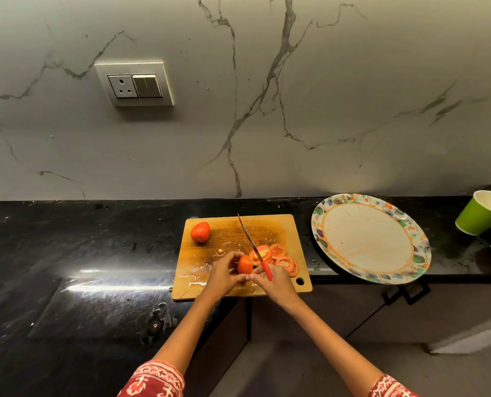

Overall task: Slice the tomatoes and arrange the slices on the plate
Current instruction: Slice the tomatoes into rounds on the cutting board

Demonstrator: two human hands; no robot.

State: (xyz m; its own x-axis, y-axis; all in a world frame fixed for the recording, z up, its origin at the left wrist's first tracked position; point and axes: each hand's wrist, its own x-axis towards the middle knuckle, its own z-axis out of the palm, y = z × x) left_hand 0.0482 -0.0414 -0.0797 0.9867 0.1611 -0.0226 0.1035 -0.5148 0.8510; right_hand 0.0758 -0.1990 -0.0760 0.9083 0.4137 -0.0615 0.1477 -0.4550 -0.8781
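Two red tomatoes sit on the rectangular wooden cutting board (238, 233): a whole, smooth, round tomato (200, 232) near the board's far left corner, well apart from the hands, and a partly cut red tomato (245, 265) near the front edge, its glossy skin facing the camera. The left hand (224, 275) has its grip curled round this cut tomato from the left, fingertips on its top and near side. The right hand (275, 282) has its grip closed round the red handle of a slim steel-bladed knife (253, 245), whose blade points away toward the wall and lies just to the right of the held tomato. Several round tomato slices (281, 257) lie overlapping on the board just right of the blade, showing pale red flesh and seed pockets. Wet juice shines on the board's surface near its left front part. To the right of the board, on the black stone worktop (81, 253), rests a round paper plate with a colourful leaf-patterned rim (324, 224); its pale middle holds no slices. A green paper cup (480, 214) stands tilted at the far right edge.
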